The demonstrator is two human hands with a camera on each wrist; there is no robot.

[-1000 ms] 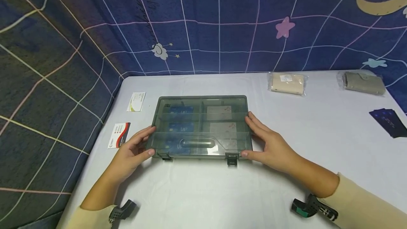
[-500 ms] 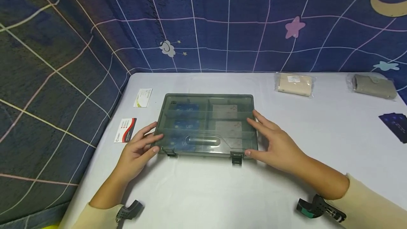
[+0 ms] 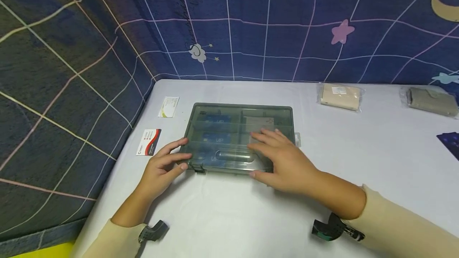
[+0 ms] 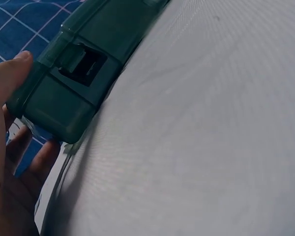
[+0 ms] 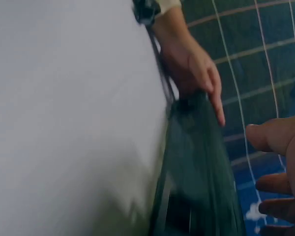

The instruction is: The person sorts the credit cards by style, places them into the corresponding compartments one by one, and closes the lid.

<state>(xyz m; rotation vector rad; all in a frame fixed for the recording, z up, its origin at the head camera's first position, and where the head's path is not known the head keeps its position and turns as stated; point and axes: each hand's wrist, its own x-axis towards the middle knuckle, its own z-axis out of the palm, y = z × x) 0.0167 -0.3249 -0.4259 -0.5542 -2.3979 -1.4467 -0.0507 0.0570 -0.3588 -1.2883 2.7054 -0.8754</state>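
A smoky green plastic storage box (image 3: 247,110) lies shut on the white table. Through its see-through lid show blue cards (image 3: 215,137) marked VIP on the left and pale cards (image 3: 260,122) on the right. My left hand (image 3: 161,172) holds the box's front left corner, thumb at the front edge and two fingers over the lid's rim. In the left wrist view a front latch (image 4: 83,64) sits beside that thumb (image 4: 14,69). Fingers spread, my right hand (image 3: 283,160) is over the lid's front right part, hiding that corner. The right wrist view shows its fingers holding nothing.
Two business cards, one white (image 3: 168,107) and one red and black (image 3: 148,142), lie left of the box. Wrapped wallets, beige (image 3: 340,96) and grey (image 3: 432,101), rest at the back right. Dark cards (image 3: 450,143) lie far right. A small clear tab (image 3: 297,139) sticks out at the box's right side.
My right hand has left the box's right edge and moved left over the lid. My left hand stays at its corner. The whole head view has shifted, so the scene sits farther right.
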